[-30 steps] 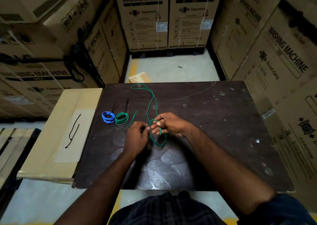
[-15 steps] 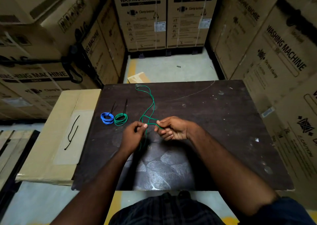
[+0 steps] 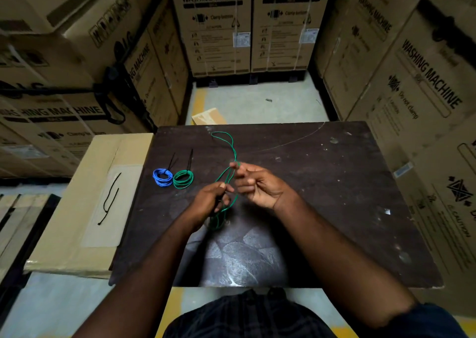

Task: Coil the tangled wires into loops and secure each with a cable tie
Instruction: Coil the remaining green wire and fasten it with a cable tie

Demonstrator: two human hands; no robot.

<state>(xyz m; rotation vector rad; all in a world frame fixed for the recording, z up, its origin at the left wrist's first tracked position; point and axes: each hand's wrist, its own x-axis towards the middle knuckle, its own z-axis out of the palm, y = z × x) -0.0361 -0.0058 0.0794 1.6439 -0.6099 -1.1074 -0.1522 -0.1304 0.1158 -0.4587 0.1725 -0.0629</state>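
Pinching the green wire [image 3: 233, 148] just above the worktop [image 3: 322, 183], the right hand [image 3: 257, 187] lifts a strand near the left hand [image 3: 210, 201], whose grip closes round its gathered turns, which could spring apart if that hold slackens.

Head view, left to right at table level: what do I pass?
Black cable ties on the cardboard box → blue coil → green coil → left hand → right hand; both hold the loose green wire.
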